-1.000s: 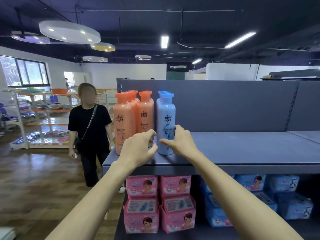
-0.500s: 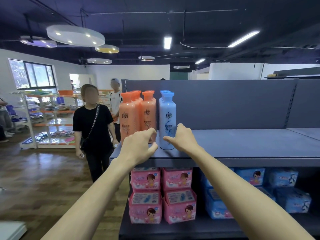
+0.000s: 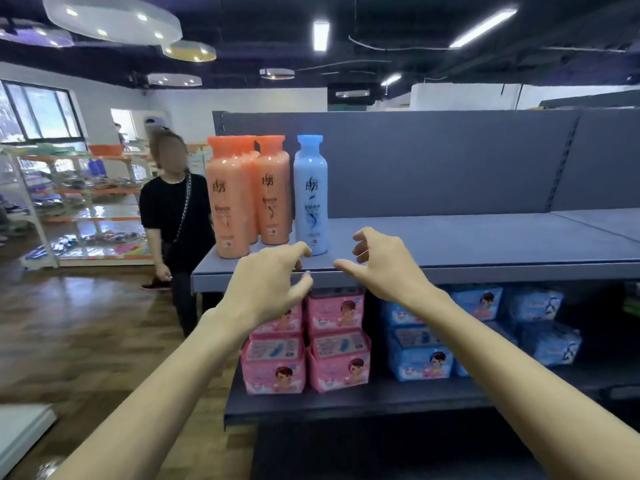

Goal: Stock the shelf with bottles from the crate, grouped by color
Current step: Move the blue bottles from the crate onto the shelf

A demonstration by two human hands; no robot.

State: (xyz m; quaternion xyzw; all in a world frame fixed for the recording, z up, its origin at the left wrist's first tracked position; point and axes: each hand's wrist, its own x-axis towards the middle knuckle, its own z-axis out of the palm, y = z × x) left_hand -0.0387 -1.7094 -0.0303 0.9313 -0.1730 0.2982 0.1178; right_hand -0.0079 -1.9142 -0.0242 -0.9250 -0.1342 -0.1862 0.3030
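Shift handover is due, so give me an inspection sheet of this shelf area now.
Surface: grey metal top shelf, mostly bare right of the bottles.
Job's things: orange plastic bottles grouped at the left end; blue plastic bottle beside them; crate not in view.
Clutter: nothing seen.
Grips: left hand and right hand empty, fingers loosely curled, at the shelf's front edge.
Cables: nothing seen at the shelf.
Surroundings: pink packs and blue packs below; person in black nearby.

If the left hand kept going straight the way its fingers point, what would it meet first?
Probably the blue bottle: the left hand points up and forward at its base, empty, just short of it. Depth is uncertain.
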